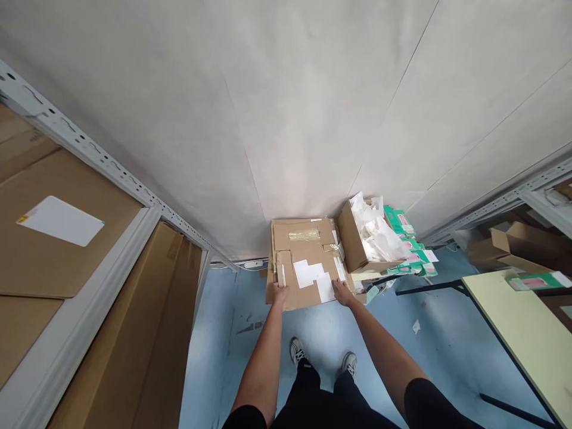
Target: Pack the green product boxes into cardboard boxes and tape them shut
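Both my arms reach forward and down to a flattened cardboard box (290, 298) with white paper labels (308, 274) on its face. At its near left edge, my left hand (280, 294) is closed on the cardboard, fingertips partly hidden. My right hand (343, 293) grips the near right edge, beside a white label. Under and behind this piece lies a stack of flattened cardboard (286, 229), with a strip of clear tape on one sheet. Just right of the stack stands an open carton (353, 244) filled with crumpled white packing paper (373, 229).
Green-and-white boxes (415, 256) lie piled right of the carton. Shelving with large brown cartons (120, 322) rises at left. A pale yellow table (518, 328) stands at right, with more open cartons behind it. A grey wall (286, 119) closes off the far side.
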A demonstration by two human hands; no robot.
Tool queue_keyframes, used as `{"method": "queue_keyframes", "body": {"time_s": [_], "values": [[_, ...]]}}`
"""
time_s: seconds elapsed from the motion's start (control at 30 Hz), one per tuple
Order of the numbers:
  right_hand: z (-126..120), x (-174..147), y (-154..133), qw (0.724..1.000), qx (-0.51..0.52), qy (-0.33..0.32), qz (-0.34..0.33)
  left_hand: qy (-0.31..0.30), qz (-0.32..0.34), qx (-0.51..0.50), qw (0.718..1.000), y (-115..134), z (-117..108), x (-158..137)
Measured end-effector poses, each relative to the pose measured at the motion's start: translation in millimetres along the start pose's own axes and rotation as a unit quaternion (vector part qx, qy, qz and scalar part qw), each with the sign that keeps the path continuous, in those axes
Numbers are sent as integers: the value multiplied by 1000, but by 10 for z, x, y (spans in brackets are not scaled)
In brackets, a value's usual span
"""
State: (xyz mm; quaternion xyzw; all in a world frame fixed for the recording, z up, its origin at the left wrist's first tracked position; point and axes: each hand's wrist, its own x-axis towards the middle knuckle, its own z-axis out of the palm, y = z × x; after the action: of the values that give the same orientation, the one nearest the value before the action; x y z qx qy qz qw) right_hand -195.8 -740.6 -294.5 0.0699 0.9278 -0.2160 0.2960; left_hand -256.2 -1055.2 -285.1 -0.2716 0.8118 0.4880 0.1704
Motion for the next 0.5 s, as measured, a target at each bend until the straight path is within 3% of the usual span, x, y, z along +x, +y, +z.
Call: {"method": "queue_keyframes", "body": {"time_s": [0.17,0.33,0.5], "values": [[-22,-15,-10,1000,13,4,-3,-25,-4,-56,998,27,66,-88],[-65,-59,30,999,33,19,-3,-72,7,-115,991,1,-45,-204],[-119,-78,119,992,44,98,63,-158,-28,-205,966,-94,-229,-231]]}}
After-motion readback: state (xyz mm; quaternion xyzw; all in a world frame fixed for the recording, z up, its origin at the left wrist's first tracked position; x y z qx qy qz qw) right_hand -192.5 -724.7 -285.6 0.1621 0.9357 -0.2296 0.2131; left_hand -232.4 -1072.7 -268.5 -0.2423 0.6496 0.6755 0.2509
